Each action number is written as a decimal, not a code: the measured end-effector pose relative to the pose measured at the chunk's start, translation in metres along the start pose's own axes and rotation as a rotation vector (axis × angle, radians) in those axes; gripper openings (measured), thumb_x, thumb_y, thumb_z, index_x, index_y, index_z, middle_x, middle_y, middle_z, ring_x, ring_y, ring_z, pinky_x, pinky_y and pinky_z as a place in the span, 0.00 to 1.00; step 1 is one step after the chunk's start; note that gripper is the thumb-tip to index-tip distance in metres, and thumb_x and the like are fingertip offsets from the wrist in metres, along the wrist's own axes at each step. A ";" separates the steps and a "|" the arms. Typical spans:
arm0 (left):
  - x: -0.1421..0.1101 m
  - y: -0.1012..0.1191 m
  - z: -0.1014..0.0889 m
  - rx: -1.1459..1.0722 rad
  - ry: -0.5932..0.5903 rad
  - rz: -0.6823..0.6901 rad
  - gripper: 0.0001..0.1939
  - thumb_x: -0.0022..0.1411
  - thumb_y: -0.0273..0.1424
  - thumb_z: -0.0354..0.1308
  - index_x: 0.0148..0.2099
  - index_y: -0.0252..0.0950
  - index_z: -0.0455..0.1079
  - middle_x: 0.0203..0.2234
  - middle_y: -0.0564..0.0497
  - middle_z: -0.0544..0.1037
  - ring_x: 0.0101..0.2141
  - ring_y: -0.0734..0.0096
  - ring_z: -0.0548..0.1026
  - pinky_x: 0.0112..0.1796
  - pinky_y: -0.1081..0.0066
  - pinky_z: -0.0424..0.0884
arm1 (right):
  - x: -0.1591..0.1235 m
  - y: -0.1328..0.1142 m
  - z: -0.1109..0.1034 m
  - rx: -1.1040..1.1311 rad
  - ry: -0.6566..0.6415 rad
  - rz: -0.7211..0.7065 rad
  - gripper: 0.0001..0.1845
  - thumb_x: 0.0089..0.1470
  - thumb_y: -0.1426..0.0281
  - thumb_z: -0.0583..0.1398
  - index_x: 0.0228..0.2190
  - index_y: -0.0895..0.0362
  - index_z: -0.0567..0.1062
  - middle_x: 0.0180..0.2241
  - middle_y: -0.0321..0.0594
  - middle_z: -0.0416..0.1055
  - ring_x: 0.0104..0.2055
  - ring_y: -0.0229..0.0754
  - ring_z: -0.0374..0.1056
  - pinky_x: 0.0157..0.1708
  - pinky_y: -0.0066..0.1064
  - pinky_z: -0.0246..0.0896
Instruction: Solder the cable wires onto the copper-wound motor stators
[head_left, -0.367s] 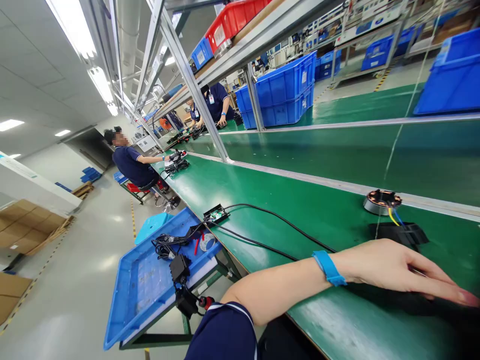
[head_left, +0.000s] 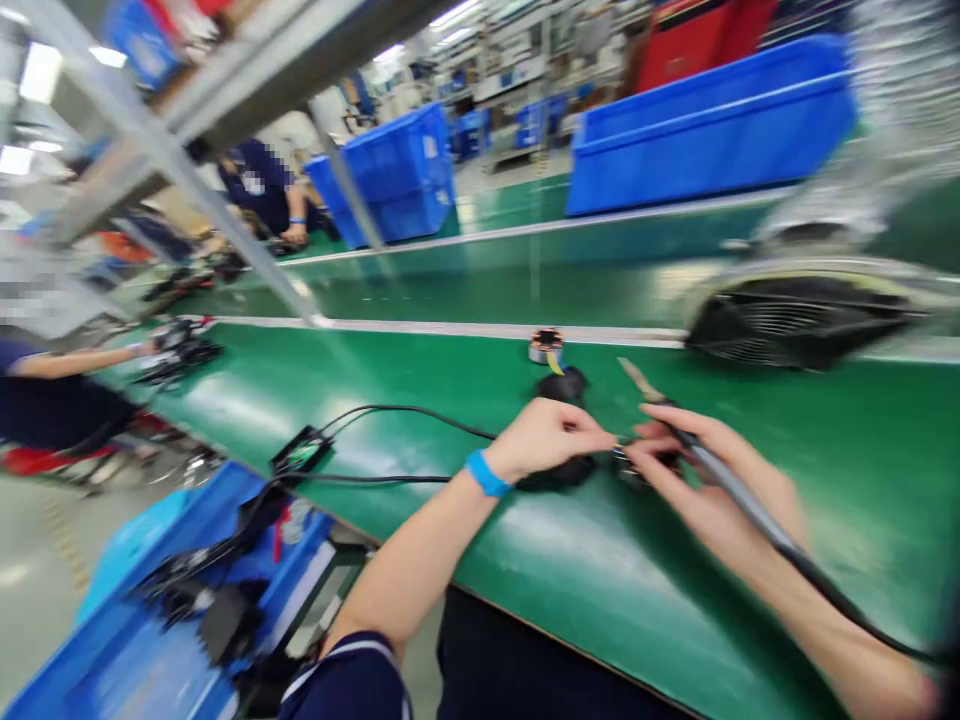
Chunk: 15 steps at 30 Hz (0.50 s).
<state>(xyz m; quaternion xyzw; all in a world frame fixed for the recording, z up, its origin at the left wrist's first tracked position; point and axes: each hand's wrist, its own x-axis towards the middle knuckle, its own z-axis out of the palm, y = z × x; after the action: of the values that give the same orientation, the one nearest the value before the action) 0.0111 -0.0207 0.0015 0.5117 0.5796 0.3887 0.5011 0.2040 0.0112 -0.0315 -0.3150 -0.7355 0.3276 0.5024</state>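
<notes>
My left hand (head_left: 546,438), with a blue wristband (head_left: 486,473), rests on a black part (head_left: 559,473) on the green bench (head_left: 420,370), fingers pinched toward a small piece I cannot make out. My right hand (head_left: 701,468) meets it and grips a dark pen-like tool (head_left: 720,470) whose cable trails off right. Just behind them sit a small round coil part with coloured wires (head_left: 546,346) and a black piece (head_left: 564,384). The frame is blurred by motion.
A black fan-like housing (head_left: 795,318) lies on the bench at right. A small black box with a green board (head_left: 301,452) trails a black cable toward my hands. A blue tray (head_left: 161,630) of cables stands at lower left. Blue crates (head_left: 705,130) and other seated workers are beyond.
The view has swung right and down. My right hand with the tool has come into view, and my left hand has curled from flat into a pinch over the black part.
</notes>
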 end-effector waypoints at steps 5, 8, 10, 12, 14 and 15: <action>0.004 0.004 -0.008 0.092 -0.016 0.005 0.17 0.54 0.43 0.66 0.29 0.31 0.77 0.22 0.50 0.75 0.26 0.73 0.67 0.30 0.72 0.62 | 0.001 0.007 -0.002 0.097 -0.100 0.137 0.20 0.59 0.68 0.65 0.53 0.51 0.75 0.41 0.40 0.75 0.38 0.39 0.76 0.44 0.33 0.75; 0.003 0.006 -0.008 0.127 -0.011 -0.004 0.18 0.55 0.44 0.66 0.29 0.31 0.76 0.23 0.50 0.75 0.27 0.72 0.67 0.31 0.72 0.61 | 0.005 0.004 0.000 0.144 -0.073 0.142 0.21 0.58 0.72 0.65 0.53 0.51 0.75 0.41 0.40 0.74 0.35 0.36 0.74 0.40 0.29 0.74; 0.002 0.006 -0.008 0.136 -0.024 -0.009 0.19 0.56 0.44 0.65 0.29 0.31 0.76 0.23 0.51 0.74 0.27 0.73 0.66 0.31 0.72 0.61 | 0.006 0.003 0.000 0.176 -0.055 0.150 0.22 0.57 0.73 0.64 0.53 0.52 0.74 0.42 0.40 0.73 0.34 0.35 0.73 0.40 0.28 0.73; 0.001 0.007 -0.008 0.155 -0.040 -0.007 0.19 0.57 0.45 0.65 0.28 0.32 0.76 0.22 0.52 0.74 0.26 0.73 0.66 0.31 0.72 0.60 | 0.008 0.002 0.000 0.215 -0.057 0.156 0.22 0.56 0.74 0.64 0.53 0.52 0.74 0.42 0.40 0.72 0.33 0.33 0.72 0.39 0.27 0.73; 0.002 0.008 -0.010 0.175 -0.047 -0.009 0.19 0.57 0.45 0.66 0.28 0.32 0.75 0.22 0.52 0.73 0.27 0.74 0.65 0.31 0.73 0.59 | 0.010 0.001 0.000 0.260 -0.076 0.157 0.23 0.56 0.75 0.62 0.53 0.53 0.73 0.42 0.39 0.71 0.32 0.32 0.71 0.37 0.27 0.72; 0.002 0.008 -0.010 0.181 -0.049 -0.011 0.19 0.57 0.45 0.66 0.28 0.32 0.75 0.23 0.52 0.73 0.27 0.74 0.65 0.31 0.73 0.59 | 0.011 0.001 0.000 0.276 -0.088 0.154 0.23 0.55 0.75 0.62 0.53 0.53 0.73 0.42 0.39 0.70 0.32 0.32 0.70 0.37 0.26 0.71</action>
<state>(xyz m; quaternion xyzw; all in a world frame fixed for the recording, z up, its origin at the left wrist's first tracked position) 0.0027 -0.0164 0.0112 0.5609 0.6027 0.3193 0.4692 0.2008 0.0204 -0.0268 -0.2841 -0.6784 0.4765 0.4816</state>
